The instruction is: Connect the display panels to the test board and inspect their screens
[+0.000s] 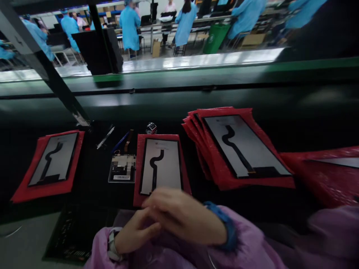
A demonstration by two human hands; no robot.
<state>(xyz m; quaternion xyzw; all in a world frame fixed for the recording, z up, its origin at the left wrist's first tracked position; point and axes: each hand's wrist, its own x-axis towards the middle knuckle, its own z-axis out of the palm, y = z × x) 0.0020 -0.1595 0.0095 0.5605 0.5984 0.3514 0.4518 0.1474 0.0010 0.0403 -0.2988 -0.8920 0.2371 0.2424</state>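
Red bubble-wrap sheet lies square before me, carrying a flat black-framed rectangular display panel with a winding black ribbon strip down its pale face. My left hand and right hand rest just in front of it, folded loosely together, fingers half curled and overlapping, gripping nothing. The right fingertips hang at the sheet's lower edge; I cannot tell whether they touch it. My forearms come in low, in pink-purple sleeves. Good handling here, I judge, means keeping fingertips off that pale face and lifting by the red edges. Beside it sit a small square circuit board and a fanned stack of red-wrapped panels
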